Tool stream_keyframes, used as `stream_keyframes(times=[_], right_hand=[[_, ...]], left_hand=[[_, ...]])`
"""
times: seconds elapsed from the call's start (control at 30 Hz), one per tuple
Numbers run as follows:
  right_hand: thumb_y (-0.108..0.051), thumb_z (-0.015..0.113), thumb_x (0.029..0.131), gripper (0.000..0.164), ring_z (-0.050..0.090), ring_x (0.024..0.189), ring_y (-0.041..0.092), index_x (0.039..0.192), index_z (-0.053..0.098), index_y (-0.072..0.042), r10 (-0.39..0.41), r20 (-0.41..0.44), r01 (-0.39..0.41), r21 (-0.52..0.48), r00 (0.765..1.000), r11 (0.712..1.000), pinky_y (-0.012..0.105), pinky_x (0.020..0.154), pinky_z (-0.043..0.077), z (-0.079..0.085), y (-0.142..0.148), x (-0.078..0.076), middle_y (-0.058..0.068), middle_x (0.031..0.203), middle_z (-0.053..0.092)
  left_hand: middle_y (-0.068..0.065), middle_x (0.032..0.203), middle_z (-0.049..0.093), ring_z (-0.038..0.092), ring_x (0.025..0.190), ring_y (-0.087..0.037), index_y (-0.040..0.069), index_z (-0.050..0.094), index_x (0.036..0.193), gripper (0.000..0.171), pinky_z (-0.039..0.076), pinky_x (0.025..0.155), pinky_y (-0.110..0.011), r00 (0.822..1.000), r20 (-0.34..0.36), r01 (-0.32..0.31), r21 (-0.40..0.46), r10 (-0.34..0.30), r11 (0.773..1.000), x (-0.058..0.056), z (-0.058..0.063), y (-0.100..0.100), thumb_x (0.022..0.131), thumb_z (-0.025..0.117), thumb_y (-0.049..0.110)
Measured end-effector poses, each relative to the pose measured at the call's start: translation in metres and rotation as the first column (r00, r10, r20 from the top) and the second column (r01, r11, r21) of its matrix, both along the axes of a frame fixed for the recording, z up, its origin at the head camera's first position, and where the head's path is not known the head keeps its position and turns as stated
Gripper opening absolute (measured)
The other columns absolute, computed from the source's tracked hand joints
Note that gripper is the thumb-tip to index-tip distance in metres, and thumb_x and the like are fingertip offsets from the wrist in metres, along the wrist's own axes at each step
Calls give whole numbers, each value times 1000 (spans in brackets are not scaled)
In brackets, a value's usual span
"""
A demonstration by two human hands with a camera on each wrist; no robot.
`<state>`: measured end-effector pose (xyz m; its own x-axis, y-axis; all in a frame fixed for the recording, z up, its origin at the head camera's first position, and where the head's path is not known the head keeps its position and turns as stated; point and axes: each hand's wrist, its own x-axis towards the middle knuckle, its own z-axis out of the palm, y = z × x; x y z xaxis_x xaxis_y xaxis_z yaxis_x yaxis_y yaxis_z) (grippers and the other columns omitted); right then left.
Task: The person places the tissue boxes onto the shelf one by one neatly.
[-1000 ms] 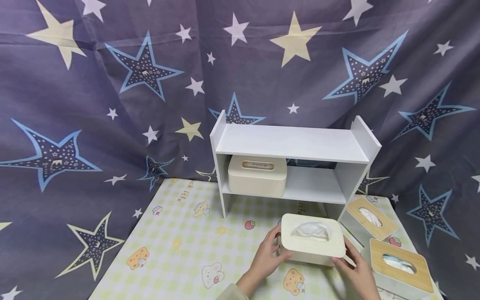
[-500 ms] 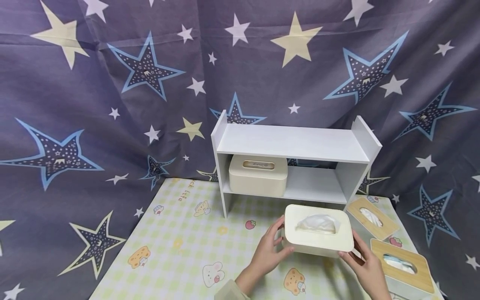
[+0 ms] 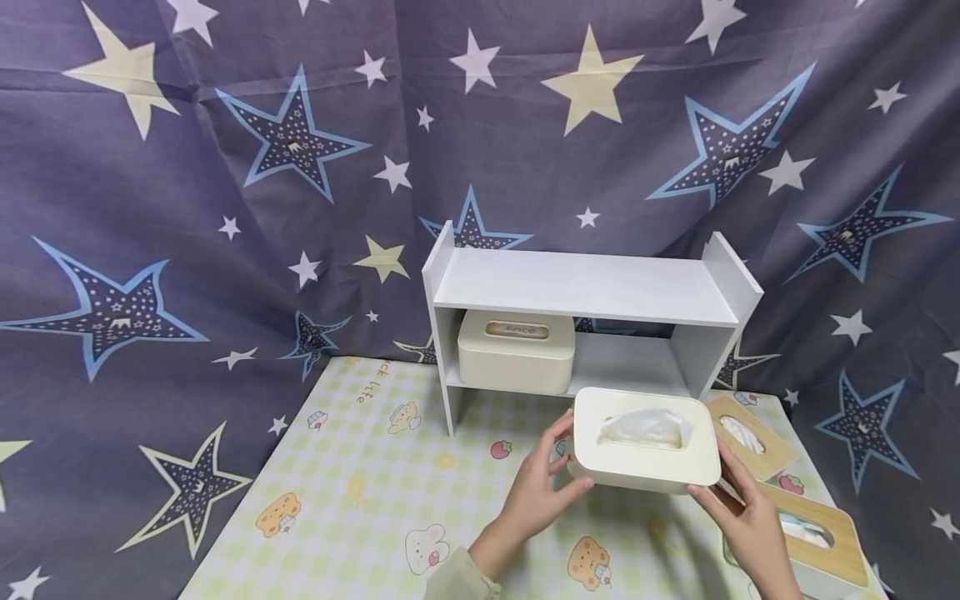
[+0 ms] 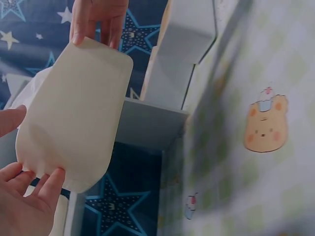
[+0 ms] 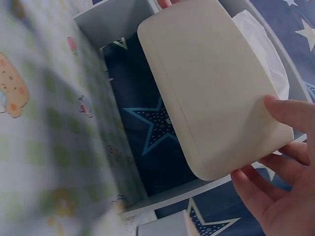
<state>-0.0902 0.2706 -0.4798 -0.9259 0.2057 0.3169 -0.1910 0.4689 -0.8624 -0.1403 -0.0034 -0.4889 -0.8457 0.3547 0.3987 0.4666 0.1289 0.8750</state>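
Observation:
A cream tissue box (image 3: 637,462) with white tissue (image 3: 652,427) poking from its top slot is held in the air, in front of the lower right of the white shelf (image 3: 585,283). My left hand (image 3: 534,492) grips its left end, and my right hand (image 3: 746,517) grips the right end. Both wrist views show the side of the box (image 4: 76,108) between the hands, with fingers under it and thumbs toward the top. On the shelf's middle board, at the left, sits another cream box (image 3: 516,354) with a slot in its lid.
Two tissue boxes with wooden lids stand on the right: one beside the shelf (image 3: 750,433), the other nearer (image 3: 825,533), partly behind my right hand. A checked cloth (image 3: 360,500) covers the table. A starry curtain (image 3: 375,100) hangs behind.
Both hands have raised the tissue box off the table and moved it right and toward the shelf. The shelf and the other boxes have not moved.

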Motion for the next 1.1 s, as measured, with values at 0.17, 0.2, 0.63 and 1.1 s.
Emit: stream_keyframes(times=[0.17,0.2,0.63,1.1], right_hand=[[1,70,89,72,46,113,-24,153,38,-6,2,-47,-3,-31,999,1000,0,88,49,8,0,-7,-25,143,43],[2,70,89,72,47,113,-24,153,38,-5,-1,-57,-1,-33,998,999,0,88,49,10,0,-9,-25,143,43],[0,71,89,70,47,113,-23,152,41,-7,-24,-87,21,-31,996,999,0,89,49,17,2,-33,-9,146,49],[3,69,89,51,56,104,-16,136,50,1,-212,-98,177,-279,972,944,-1,88,48,26,-10,-56,-20,121,61]], left_hand=[[-4,165,27,41,144,-33,15,33,152,73,51,108,-41,1000,-6,-6,7,6,1000,-7,8,1,90,73,16],[-3,165,27,40,144,-32,15,33,152,74,51,108,-41,1000,-6,-8,8,8,1000,-8,10,2,90,73,16],[-10,165,27,40,144,-31,10,33,152,77,50,110,-37,999,-32,-42,14,43,999,-31,25,13,87,75,10],[-13,158,26,33,147,-30,9,28,153,78,41,118,-42,999,-11,-37,49,37,998,-44,30,24,90,74,17]])
